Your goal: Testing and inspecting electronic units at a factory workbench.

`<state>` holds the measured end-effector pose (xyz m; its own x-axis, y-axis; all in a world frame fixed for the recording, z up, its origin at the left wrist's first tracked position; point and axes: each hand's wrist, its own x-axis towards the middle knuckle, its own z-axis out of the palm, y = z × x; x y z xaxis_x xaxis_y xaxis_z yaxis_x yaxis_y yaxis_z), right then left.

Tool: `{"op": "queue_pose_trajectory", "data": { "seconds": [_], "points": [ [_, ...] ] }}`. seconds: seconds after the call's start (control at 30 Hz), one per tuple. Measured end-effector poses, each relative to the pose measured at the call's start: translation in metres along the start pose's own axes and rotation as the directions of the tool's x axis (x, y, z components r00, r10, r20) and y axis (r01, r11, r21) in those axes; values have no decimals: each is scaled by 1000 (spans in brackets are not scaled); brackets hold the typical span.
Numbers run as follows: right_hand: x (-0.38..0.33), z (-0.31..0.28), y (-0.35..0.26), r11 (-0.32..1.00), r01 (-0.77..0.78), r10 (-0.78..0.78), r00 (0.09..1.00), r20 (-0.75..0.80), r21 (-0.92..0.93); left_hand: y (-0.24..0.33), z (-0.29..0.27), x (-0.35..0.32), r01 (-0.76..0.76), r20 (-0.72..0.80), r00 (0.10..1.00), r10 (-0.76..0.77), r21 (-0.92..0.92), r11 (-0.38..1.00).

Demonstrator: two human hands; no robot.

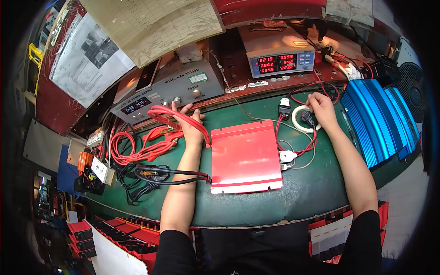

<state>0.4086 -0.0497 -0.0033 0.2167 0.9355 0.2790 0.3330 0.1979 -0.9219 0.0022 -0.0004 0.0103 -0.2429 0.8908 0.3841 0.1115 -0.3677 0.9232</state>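
A flat red metal box (pixel 246 156) lies in the middle of the green bench. Thick red cables (pixel 176 112) and black cables (pixel 172 172) leave its left side. My left hand (pixel 191 126) reaches under the red cable loop, fingers spread, close to the knobs of a grey power supply (pixel 167 89). My right hand (pixel 322 110) is closed with curled fingers beside a white ring (pixel 296 120) and a black plug (pixel 309 119); whatever it may hold is hidden. Another black connector with a white end (pixel 284 108) lies nearby, and a white plug (pixel 288 156) sits at the box's right edge.
A meter with red digits (pixel 282 62) stands on the back shelf. Blue finned housings (pixel 373 121) are at the right. Red clamps and coiled leads (pixel 133 149), plus a white socket block (pixel 101 170), lie at the left. Red units (pixel 128 233) are stacked below the bench edge (pixel 256 225).
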Motion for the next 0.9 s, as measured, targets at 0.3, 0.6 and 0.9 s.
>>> {"op": "queue_pose_trajectory", "data": {
  "seconds": [0.3,0.6,0.9],
  "points": [
    [-1,1,-5,997,-30,32,999,26,-66,5,1,-2,-5,-11,1000,5,33,999],
    [-1,1,-6,999,-13,14,1000,21,-34,4,1,-2,8,-22,1000,-8,9,1000],
    [-1,-2,3,999,5,-5,1000,7,-41,7,6,-4,7,-13,1000,-7,5,1000]
  ]
}}
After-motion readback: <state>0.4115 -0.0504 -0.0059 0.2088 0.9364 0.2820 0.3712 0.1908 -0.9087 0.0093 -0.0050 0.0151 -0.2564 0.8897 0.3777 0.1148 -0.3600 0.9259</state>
